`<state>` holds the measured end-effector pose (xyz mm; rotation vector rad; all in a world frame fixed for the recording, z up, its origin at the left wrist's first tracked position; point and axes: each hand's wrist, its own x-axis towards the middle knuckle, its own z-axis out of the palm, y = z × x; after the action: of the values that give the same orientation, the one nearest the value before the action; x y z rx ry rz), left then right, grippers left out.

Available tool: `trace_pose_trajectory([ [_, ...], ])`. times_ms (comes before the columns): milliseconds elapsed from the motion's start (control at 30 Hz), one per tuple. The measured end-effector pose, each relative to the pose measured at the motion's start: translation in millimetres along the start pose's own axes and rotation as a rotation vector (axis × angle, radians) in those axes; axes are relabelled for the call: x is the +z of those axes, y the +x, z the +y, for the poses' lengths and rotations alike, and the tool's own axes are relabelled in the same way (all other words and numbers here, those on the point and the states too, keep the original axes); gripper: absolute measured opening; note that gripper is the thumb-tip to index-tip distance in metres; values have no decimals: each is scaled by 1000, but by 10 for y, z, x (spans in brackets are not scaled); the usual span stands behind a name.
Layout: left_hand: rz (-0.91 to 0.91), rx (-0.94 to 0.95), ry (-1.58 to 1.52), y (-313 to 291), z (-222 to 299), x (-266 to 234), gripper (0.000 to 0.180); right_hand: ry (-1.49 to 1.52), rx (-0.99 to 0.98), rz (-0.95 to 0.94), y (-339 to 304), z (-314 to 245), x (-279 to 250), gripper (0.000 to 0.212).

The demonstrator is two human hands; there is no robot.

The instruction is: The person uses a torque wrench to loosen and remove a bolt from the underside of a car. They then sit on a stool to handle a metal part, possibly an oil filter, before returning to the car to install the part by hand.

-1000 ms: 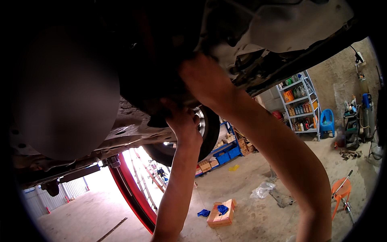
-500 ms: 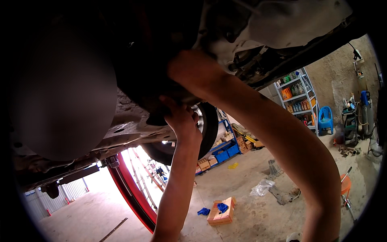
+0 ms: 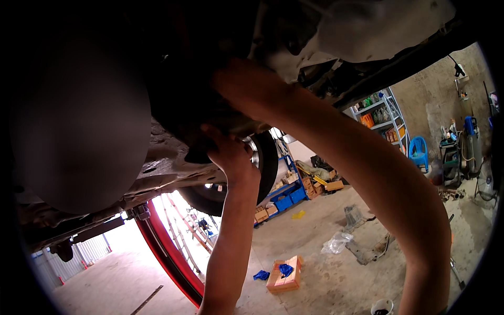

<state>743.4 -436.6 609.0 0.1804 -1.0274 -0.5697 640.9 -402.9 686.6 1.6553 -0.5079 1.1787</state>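
Both my arms reach up under a raised car's underbody [image 3: 157,157]. My left hand [image 3: 231,155] is against a dark part below the middle of the car, one finger stretched up along it and the others curled. What those fingers hold is lost in shadow. Above and to the right, my right hand [image 3: 244,84] is bent in toward the same dark area. Its fingers and whatever they touch are hidden in the dark. A wheel with a black tyre [image 3: 269,163] hangs just behind my left hand.
A large grey rounded shape [image 3: 79,126] fills the left. The red lift post [image 3: 168,257] stands below it. On the floor are a cardboard box [image 3: 283,283] with blue gloves, clear plastic [image 3: 337,242] and a white bucket [image 3: 382,306]. Shelves [image 3: 386,118] and a blue chair [image 3: 418,152] stand at right.
The view has shifted slightly, so the background sits further left. My right hand has moved a little deeper into shadow. My left hand keeps its place at the dark part.
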Motion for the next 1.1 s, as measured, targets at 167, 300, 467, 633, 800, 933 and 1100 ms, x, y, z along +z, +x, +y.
trace_pose_trajectory([
  [167, 69, -40, 8, -8, 7, 37, 45, 16, -54, 124, -36, 7, 125, 15],
  [300, 83, 3, -5, 1, 6, 51, 49, 3, 43, 107, -49, -10, 71, 13],
  [467, 39, -7, -35, 118, -89, -19, 53, 42, 218, 138, -74, -206, -2, 9],
  [633, 1, 51, -15, 108, -97, -40, 54, 163, 423, 122, -94, -337, -35, 10],
  [800, 8, 37, 16, 97, -126, -14, 53, 101, 470, 70, -132, -265, 6, 7],
  [933, -2, 95, -6, 108, -122, 0, 47, 115, 552, 60, -65, -374, -27, 6],
  [1100, -30, 132, -27, 126, -212, 2, 42, 107, 565, 187, -104, -372, 102, 5],
])
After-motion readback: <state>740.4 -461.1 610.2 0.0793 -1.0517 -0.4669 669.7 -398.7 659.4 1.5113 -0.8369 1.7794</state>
